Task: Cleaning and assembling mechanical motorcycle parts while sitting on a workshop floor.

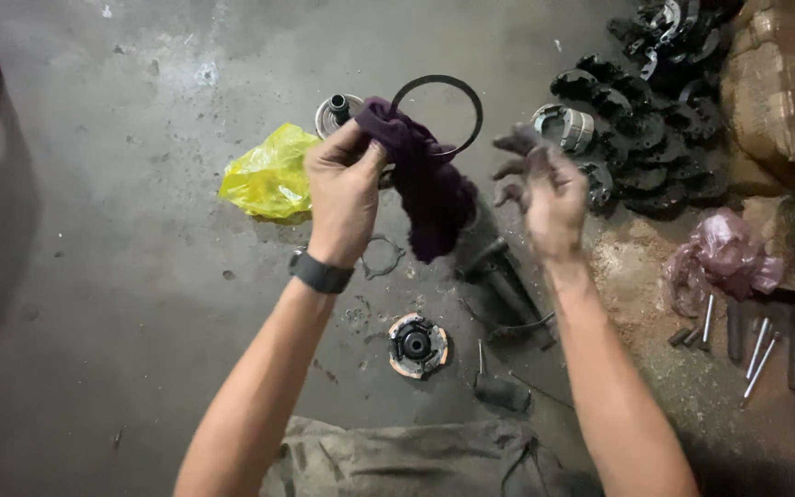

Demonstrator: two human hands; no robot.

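Overhead, the left hand [344, 189] pinched a limp, dark purple cloth rag [425, 179] by its top corner so the fabric hung free above the concrete floor [121, 276], while the right hand [549, 189] hovered just beside it, grimy fingers spread and holding nothing. Below lay a round metal clutch assembly [417, 345] with worn orange-edged shoes, a thin black rubber ring [437, 110] behind the rag, a crumpled yellow plastic bag [269, 175], and, well apart on the right, a heap of dark cast clutch shoes [646, 138] and steel rods [761, 345].

One rag [425, 184], two plastic bags [270, 175].
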